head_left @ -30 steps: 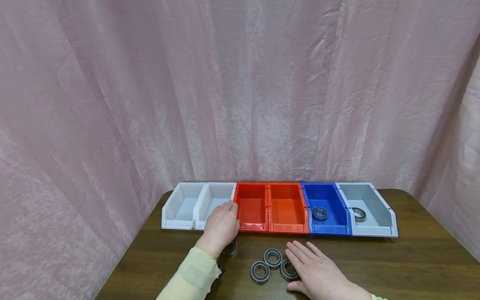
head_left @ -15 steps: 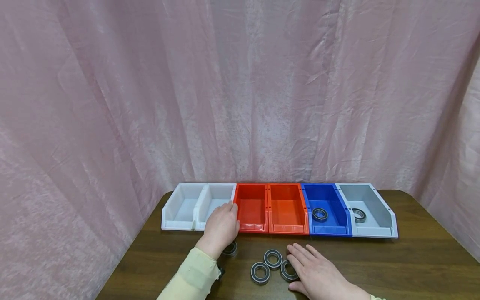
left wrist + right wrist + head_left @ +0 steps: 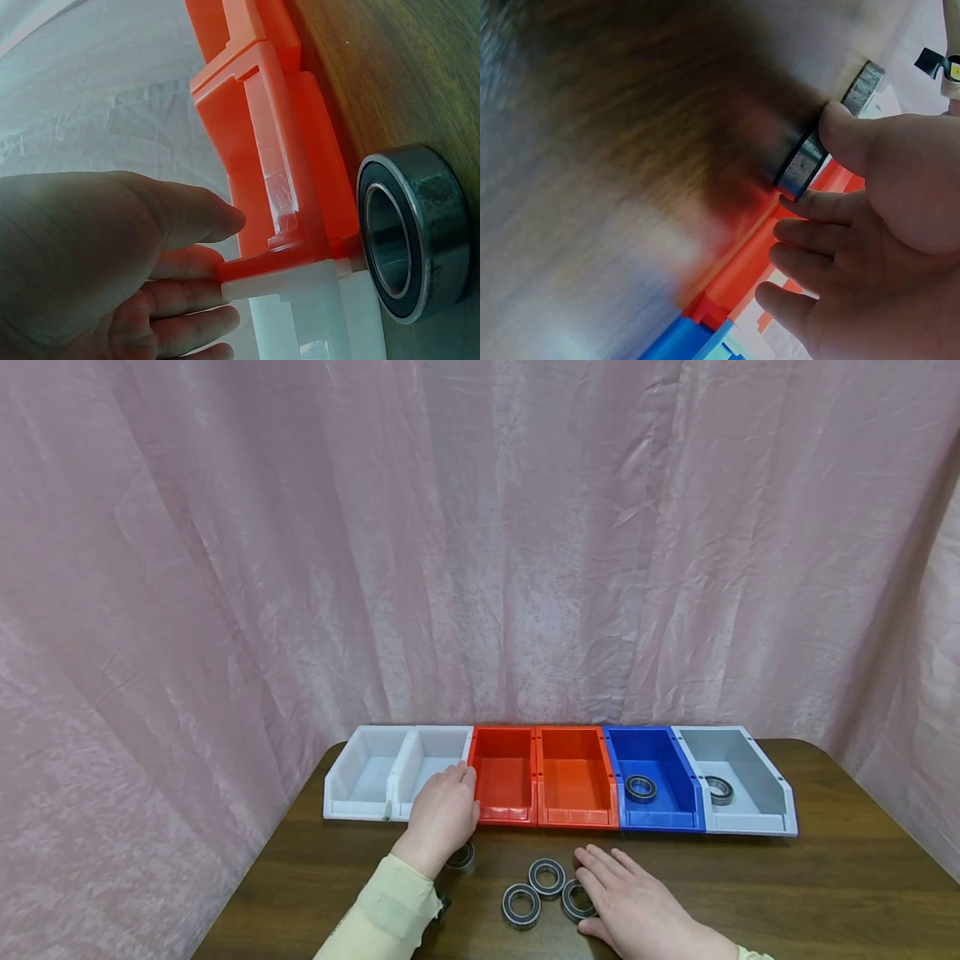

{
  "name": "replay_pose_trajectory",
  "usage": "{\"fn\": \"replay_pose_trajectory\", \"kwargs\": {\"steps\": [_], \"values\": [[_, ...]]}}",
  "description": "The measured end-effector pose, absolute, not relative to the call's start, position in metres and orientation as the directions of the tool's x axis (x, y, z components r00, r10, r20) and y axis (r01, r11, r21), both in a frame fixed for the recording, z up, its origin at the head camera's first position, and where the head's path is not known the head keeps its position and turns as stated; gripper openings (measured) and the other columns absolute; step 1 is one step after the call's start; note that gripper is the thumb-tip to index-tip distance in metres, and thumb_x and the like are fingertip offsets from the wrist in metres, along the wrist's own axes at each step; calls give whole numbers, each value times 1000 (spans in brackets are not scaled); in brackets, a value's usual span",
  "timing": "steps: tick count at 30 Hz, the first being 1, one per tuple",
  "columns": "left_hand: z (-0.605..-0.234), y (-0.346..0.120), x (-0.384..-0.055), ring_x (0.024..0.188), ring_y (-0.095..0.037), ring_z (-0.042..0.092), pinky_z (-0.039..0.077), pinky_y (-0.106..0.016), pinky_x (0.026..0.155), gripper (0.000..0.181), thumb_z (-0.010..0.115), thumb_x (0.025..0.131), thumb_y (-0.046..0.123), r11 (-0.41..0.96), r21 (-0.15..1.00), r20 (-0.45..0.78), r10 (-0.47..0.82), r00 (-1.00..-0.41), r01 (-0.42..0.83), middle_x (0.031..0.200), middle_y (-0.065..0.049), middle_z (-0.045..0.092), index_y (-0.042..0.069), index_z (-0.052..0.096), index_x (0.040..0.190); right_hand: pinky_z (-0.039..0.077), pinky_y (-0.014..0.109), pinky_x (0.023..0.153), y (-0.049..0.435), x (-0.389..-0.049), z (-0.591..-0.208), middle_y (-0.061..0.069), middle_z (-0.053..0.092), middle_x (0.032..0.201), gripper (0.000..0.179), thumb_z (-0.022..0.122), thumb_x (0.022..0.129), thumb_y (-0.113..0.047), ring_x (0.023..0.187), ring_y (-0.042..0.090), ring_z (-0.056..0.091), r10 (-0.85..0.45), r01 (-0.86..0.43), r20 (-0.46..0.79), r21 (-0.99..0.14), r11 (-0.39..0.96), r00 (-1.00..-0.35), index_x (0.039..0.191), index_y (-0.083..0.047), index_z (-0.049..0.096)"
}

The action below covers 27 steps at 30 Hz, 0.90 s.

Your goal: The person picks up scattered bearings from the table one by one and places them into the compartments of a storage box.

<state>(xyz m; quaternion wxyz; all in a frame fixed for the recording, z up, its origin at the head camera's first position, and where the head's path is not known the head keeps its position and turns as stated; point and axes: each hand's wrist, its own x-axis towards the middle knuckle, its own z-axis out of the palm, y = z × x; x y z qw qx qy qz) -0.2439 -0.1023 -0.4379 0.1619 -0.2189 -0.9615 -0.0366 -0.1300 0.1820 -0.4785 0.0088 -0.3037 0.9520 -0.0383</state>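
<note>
A: "L hand (image 3: pixel 444 810)?"
B: "I log: fingers straight, apart from thumb, nil held, at red bin (image 3: pixel 504 777); 1 loose bearing (image 3: pixel 441 232) nr wrist."
A: "R hand (image 3: pixel 637 906)?"
B: "Fingers straightish; thumb & index astride 1 low bearing (image 3: pixel 566 902) on table (image 3: pixel 847 868) (from my remote desk, can't tell if clamped). 2 more bearings (image 3: pixel 533 885) adj."
</note>
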Motion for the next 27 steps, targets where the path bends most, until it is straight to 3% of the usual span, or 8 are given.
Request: {"fn": "replay_pose_trajectory", "kwargs": {"steps": [12, 27], "values": [[-437, -102, -242, 110, -35, 72, 61, -45, 99, 54, 91, 90, 21, 898, -5, 338, 415, -845, 439, 131, -23, 73, -6, 72, 133, 43, 62, 121, 181, -132, -479, 17, 58, 161, 68, 76, 102, -51, 150, 38, 52, -558, -549, -38, -135, 825, -829, 148, -2, 66], [-437, -101, -242, 110, -35, 72, 61, -45, 100, 55, 91, 90, 22, 903, -5, 332, 408, -851, 431, 132, -22, 73, -5, 72, 134, 46, 60, 119, 180, -132, -478, 19, 62, 155, 64, 79, 101, -48, 146, 39, 56, -582, -580, 5, -96, 809, -813, 142, 0, 68]]}}
